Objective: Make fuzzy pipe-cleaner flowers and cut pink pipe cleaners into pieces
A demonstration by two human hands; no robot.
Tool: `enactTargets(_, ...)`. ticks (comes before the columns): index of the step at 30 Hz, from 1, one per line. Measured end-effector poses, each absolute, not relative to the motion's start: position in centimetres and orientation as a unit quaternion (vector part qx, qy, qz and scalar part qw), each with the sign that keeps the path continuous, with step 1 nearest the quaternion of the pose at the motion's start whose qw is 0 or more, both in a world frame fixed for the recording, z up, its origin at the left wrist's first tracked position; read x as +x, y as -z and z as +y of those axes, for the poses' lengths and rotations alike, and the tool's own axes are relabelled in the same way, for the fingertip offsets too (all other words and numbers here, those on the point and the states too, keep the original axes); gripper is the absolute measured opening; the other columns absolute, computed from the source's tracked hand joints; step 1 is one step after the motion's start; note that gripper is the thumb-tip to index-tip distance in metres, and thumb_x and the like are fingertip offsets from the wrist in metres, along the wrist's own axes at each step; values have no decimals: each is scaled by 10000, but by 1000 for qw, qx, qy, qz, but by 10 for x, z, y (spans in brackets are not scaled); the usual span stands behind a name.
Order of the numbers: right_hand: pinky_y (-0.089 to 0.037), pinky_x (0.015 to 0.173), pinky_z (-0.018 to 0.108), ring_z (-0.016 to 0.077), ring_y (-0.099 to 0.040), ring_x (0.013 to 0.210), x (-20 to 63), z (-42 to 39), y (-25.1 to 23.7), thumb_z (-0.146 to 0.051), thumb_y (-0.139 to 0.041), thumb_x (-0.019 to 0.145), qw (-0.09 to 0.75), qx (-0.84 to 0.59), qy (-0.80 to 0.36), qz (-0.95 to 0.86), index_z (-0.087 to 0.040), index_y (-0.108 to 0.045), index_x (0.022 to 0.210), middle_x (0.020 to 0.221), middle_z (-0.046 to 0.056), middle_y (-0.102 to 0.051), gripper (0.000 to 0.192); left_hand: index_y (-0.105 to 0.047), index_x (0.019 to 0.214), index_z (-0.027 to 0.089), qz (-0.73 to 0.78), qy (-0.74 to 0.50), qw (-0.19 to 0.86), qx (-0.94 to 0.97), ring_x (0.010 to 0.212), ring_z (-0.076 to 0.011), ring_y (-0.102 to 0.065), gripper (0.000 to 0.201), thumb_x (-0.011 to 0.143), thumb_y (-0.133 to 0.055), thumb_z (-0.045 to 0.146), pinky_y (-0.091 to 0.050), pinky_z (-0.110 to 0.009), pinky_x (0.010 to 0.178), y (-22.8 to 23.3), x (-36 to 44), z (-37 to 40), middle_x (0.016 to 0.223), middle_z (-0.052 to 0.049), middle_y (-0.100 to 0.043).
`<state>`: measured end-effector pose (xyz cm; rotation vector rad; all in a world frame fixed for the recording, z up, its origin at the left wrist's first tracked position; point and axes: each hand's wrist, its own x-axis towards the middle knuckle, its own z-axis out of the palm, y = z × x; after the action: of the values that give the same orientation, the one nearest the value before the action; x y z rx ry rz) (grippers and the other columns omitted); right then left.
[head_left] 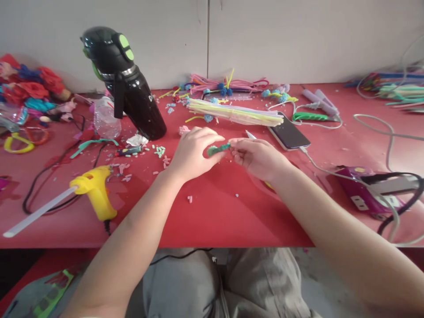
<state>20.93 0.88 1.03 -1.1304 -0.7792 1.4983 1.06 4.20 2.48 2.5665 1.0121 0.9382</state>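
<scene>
Well out to the left of the left hand [192, 152] lie a glue gun [94, 191], its stick pointing away, and a black bottle [127, 84] standing upright just beyond; cut bits [159, 151] are scattered between them and the hand. The left hand is pinched on the green end of a short pipe cleaner [218, 149], fingers curled around it. The piece spans the small gap between both hands, held just above the red table [215, 212]. The right hand [256, 157] grips the other end between thumb and fingertips. Beyond the hands lies a bundle of straws [232, 112]; just past the right hand, a phone [289, 132] on its cable. By the look of it, the piece is partly shaped, one end thickened, with the rest still thin; plenty of uncut material remains behind, so the work seems at an early-to-middle stage.
</scene>
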Motion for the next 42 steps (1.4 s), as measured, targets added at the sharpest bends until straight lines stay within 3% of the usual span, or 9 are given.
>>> enactTargets(5,-597,735,283,144,-661,747,210,7,-16,-203,-795,727,512,-454,-642,-345,-209,-737,794,833,37,-707,89,-734,1020,202,315,-328,171,874,989,-242,-682,171,965,-609,304,-465,-380,948,-23,12,44,1039,-84,-779)
enactTargets(11,-573,784,315,142,-646,756,211,-2,-20,-291,-884,677,522,-444,-595,-419,-203,-775,810,859,36,-718,193,-693,829,198,336,-314,222,860,817,-214,-618,227,970,-574,329,-444,-349,817,-30,10,39,822,-48,-710)
enactTargets(19,-535,782,350,191,-672,790,216,-10,-26,-437,-877,776,472,-456,-414,-630,-211,-815,897,894,50,-776,264,-655,705,199,367,-220,476,768,589,-160,-519,369,936,-624,485,-391,-308,567,-41,5,35,668,-37,-606)
enactTargets(29,-559,779,343,192,-683,812,222,-11,-29,-418,-787,900,475,-363,-306,-741,-209,-766,890,892,55,-754,210,-705,722,148,288,-149,617,717,708,-152,-623,374,934,-630,446,-489,-278,701,-47,-1,38,774,-83,-697)
enactTargets(35,-539,727,327,174,-665,755,222,-13,-27,-293,-701,967,473,-332,-246,-778,-204,-734,906,848,39,-742,112,-692,708,148,239,-142,735,619,722,-214,-673,397,833,-775,516,-525,-332,721,-43,0,38,655,-78,-652)
enactTargets(42,-523,744,305,161,-662,770,216,-18,-31,-263,-624,1011,478,-326,-224,-784,-200,-677,918,866,39,-735,124,-726,735,149,216,-150,770,581,708,-225,-701,396,810,-815,528,-556,-348,722,-37,1,38,610,-71,-651)
